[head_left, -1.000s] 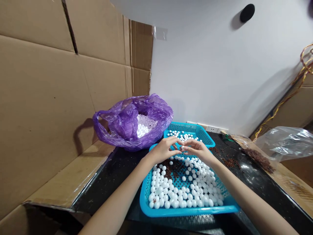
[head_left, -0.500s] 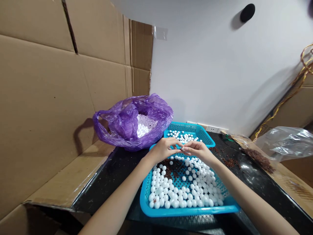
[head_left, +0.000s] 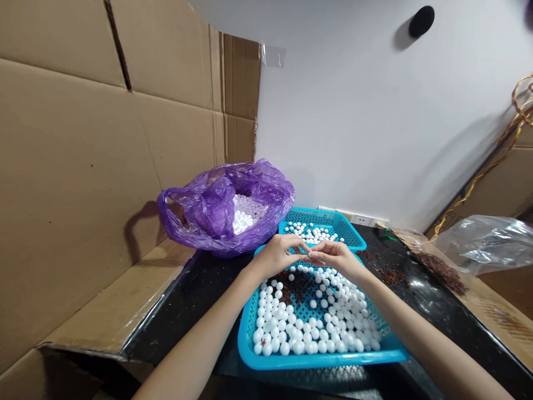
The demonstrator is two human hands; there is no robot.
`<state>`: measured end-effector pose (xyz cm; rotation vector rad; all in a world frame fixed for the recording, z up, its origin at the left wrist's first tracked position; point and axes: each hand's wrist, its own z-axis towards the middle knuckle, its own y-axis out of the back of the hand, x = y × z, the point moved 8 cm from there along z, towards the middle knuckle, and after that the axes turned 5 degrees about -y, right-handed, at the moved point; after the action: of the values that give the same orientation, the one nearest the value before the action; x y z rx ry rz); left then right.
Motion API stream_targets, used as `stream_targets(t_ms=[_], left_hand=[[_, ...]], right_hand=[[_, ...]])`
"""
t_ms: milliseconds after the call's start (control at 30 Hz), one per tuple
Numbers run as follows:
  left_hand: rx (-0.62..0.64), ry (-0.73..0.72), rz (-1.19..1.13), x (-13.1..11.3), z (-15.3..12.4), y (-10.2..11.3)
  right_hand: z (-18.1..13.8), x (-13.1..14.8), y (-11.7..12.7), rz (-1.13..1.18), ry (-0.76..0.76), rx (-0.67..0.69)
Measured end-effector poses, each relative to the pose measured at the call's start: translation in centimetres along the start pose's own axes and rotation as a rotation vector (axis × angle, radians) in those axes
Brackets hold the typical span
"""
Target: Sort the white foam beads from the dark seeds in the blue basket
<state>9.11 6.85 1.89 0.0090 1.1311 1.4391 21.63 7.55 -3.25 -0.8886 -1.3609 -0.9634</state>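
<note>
Above the far end of the near blue basket (head_left: 266,361), my left hand (head_left: 280,255) and my right hand (head_left: 336,258) meet at the fingertips. My left thumb and index finger pinch a small white ball (head_left: 309,254), mostly covered by the fingers. The right fingers are pressed together against it; whatever else they pinch is too small to make out. Under the hands, the basket holds many white balls (head_left: 297,333) and a patch of small dark brown pieces (head_left: 293,291). One ball near the front left corner has a brown star-shaped piece (head_left: 264,342) on it.
A second blue basket (head_left: 353,236) with white balls stands behind. To the left sits an open purple plastic bag (head_left: 208,216) of white balls. Brown pieces (head_left: 391,276) lie on the black tabletop (head_left: 441,316); a clear bag (head_left: 491,239) is at right. Cardboard (head_left: 83,166) walls the left side.
The fingertips have shifted very slightly to the left and closer together around the white ball. The baskets, bags and loose pieces look the same.
</note>
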Motion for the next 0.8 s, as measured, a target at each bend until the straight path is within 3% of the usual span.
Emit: stream_targets(t_ms=[800], left_hand=[[-0.054, -0.004, 0.036, 0.61, 0.08, 0.29]], right_hand=[[0.18, 0.47, 0.46, 0.047, 0.044, -0.006]])
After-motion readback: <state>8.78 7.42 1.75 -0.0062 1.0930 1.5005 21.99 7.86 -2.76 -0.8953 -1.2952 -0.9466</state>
